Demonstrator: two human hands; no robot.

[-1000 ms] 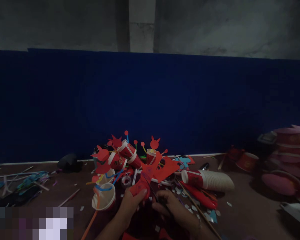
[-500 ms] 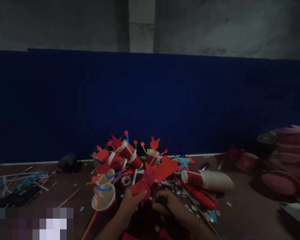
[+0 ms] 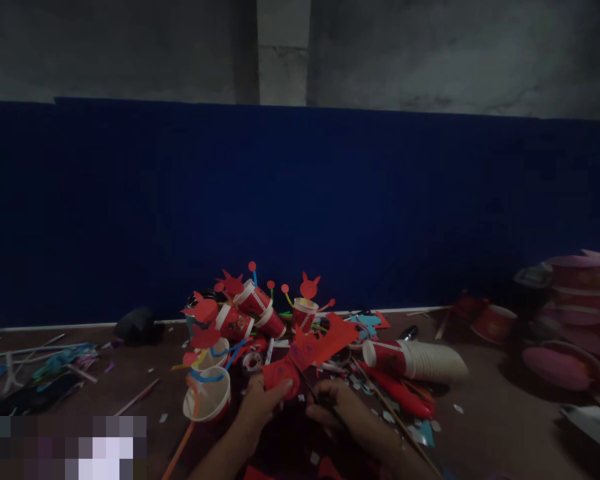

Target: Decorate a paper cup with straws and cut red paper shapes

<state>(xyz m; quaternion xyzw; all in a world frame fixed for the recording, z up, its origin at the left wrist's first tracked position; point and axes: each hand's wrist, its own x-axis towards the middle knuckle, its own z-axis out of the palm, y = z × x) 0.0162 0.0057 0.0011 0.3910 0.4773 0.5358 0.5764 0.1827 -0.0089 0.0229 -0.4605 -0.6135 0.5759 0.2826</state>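
My left hand (image 3: 258, 405) pinches a sheet of red paper (image 3: 305, 350) at its lower left end, thumb on top. My right hand (image 3: 336, 408) is closed round dark scissors (image 3: 316, 392), whose blades reach up into the red paper beside the left thumb. Both hands work low in the middle, just in front of a heap of decorated red paper cups (image 3: 253, 310) with red cut-outs and coloured straws. A white cup with a blue straw (image 3: 207, 398) lies just left of my left hand.
A stack of red-rimmed white cups (image 3: 415, 360) lies on its side to the right. Pink and red bowls and plates (image 3: 570, 320) pile at the far right. Straws and scraps (image 3: 50, 363) litter the brown table's left. A blue panel (image 3: 300, 207) backs the table.
The red paper has turned and drawn in slightly toward my left hand, while the scissors stay at its edge. Both hands remain almost in place.
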